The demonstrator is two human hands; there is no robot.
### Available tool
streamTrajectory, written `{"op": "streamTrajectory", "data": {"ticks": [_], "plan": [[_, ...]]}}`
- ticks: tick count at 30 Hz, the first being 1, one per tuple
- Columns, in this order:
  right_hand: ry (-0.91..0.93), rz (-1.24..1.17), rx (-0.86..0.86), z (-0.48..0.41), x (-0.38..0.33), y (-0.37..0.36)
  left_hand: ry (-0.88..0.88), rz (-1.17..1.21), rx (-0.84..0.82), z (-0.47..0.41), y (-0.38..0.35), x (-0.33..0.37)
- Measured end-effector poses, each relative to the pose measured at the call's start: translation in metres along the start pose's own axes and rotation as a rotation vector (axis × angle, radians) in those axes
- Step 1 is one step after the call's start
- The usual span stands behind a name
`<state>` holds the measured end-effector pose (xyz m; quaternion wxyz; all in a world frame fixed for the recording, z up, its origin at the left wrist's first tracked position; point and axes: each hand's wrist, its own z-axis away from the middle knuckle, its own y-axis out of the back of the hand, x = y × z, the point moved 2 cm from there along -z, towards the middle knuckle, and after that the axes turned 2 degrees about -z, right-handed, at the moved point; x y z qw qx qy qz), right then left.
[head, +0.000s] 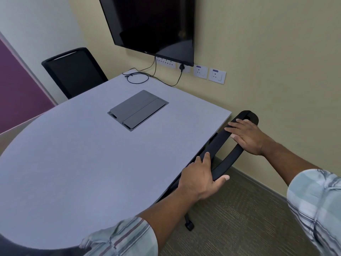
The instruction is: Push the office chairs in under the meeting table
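A black office chair (220, 145) stands at the right side of the grey meeting table (83, 163). Its seat is hidden under the tabletop and only the top rail of its backrest shows along the table's edge. My left hand (199, 179) is wrapped around the nearer end of that rail. My right hand (245, 136) holds the rail farther along, fingers laid over the top. One caster (189, 225) shows on the carpet below. A second black chair (73, 72) stands at the table's far left side with its backrest against the edge.
A closed grey cable box lid (138, 109) sits flush in the tabletop. A loose black cable (137, 78) lies at the far end under a wall-mounted dark screen (153, 24). The beige wall (276, 80) runs close behind the chair, with carpet (239, 209) between.
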<state>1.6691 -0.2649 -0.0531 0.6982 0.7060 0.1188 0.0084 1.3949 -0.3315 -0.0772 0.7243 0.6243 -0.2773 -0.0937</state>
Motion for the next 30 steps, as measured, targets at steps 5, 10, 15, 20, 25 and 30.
{"op": "streamTrajectory", "data": {"ticks": [5, 10, 15, 20, 25, 30], "plan": [[0.016, -0.017, 0.01, -0.018, 0.002, 0.0, 0.015, 0.013, 0.006, -0.011, 0.0, -0.003], [0.03, -0.029, 0.036, -0.028, 0.001, 0.0, 0.013, -0.005, 0.026, -0.019, 0.001, -0.008], [0.013, -0.005, 0.005, -0.024, 0.001, -0.007, 0.006, -0.013, 0.019, -0.016, -0.002, -0.008], [-0.033, 0.014, -0.009, -0.024, 0.002, -0.005, 0.019, 0.015, 0.02, -0.02, 0.001, -0.008], [-0.159, 0.129, -0.183, -0.026, -0.012, -0.007, 0.028, 0.105, -0.048, -0.012, 0.005, -0.008], [-0.298, 0.165, -0.255, -0.026, -0.043, -0.012, 0.003, 0.123, -0.199, -0.01, 0.013, -0.022]]}}
